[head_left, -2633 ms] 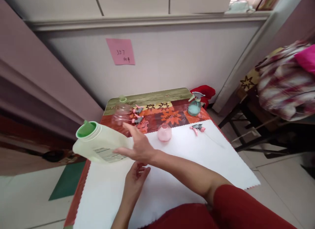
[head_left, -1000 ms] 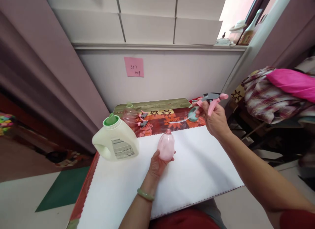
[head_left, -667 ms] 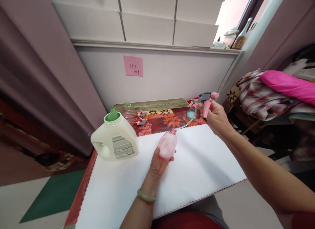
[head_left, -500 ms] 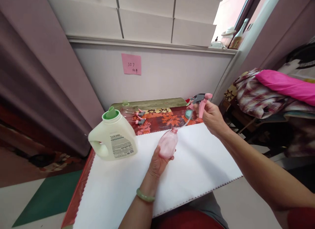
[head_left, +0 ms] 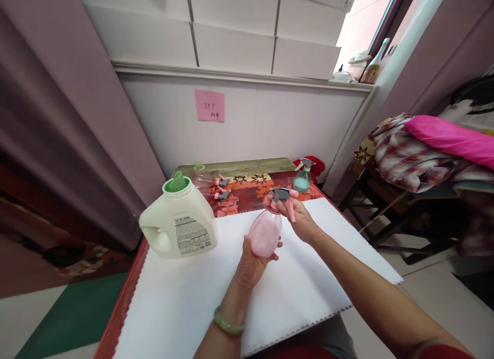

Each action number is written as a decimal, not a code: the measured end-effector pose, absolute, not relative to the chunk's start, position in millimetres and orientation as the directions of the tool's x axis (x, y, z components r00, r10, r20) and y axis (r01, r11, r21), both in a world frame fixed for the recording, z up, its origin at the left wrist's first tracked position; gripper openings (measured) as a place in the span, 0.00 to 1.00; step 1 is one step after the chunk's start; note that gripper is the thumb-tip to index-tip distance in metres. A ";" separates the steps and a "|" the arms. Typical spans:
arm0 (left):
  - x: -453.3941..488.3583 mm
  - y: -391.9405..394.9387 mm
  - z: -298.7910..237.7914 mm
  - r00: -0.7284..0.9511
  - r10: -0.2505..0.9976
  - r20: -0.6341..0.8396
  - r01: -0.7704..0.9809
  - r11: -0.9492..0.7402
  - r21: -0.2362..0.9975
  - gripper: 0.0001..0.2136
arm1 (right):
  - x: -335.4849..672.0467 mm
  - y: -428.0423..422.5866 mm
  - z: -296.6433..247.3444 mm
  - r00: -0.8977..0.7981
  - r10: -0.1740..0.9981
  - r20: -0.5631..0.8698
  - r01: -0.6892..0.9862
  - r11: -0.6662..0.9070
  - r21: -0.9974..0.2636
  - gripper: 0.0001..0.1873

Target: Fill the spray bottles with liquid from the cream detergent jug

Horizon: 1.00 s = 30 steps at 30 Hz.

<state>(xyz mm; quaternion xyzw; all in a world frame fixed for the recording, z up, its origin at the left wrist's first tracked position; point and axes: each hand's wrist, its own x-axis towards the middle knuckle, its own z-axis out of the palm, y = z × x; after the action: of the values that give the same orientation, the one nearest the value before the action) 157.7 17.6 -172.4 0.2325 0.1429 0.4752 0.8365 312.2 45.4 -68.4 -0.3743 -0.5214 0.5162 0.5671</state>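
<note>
My left hand (head_left: pixel 252 261) is wrapped round the lower body of a pink spray bottle (head_left: pixel 264 232), which leans a little to the right above the white sheet. At its neck, my right hand (head_left: pixel 296 217) grips the spray head (head_left: pixel 283 196), a pink and grey trigger type. The head sits at the bottle's mouth; whether it is screwed tight I cannot tell. To the left stands a large cream detergent jug (head_left: pixel 193 215) with its green spout insert (head_left: pixel 177 183) showing.
Behind are a teal spray bottle (head_left: pixel 302 180) at the back right, two loose spray heads (head_left: pixel 222 189) and a clear bottle (head_left: pixel 200 176) at the back left. A white sheet (head_left: pixel 185 297) covers the table's front. Clothes (head_left: pixel 401 156) are heaped at the right.
My right hand has moved down and left, bringing the spray head onto the bottle's mouth. The tube is inside the bottle now. The teal bottle has come into full view.
</note>
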 end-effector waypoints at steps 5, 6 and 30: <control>155.7 16.7 -173.2 0.597 0.802 0.010 -0.685 0.503 0.526 0.44 | 313.4 50.9 -62.4 -0.037 0.973 0.229 -0.252 0.212 -0.944 0.21; 155.3 16.5 -173.1 0.604 0.797 0.014 -0.683 0.509 0.524 0.44 | 313.1 51.3 -61.9 -0.019 0.972 0.236 -0.261 0.223 -0.939 0.21; 151.4 18.4 -166.4 0.670 0.741 -0.049 -0.643 0.611 0.462 0.50 | 310.5 49.5 -79.4 -0.117 0.959 0.257 -0.304 0.212 -0.929 0.19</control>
<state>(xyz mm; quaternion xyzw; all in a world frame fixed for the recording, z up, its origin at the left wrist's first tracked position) 151.4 18.4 -166.4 0.2077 0.1181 0.3889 0.8897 310.5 49.5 -79.4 -0.3180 -0.5150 0.5413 0.5836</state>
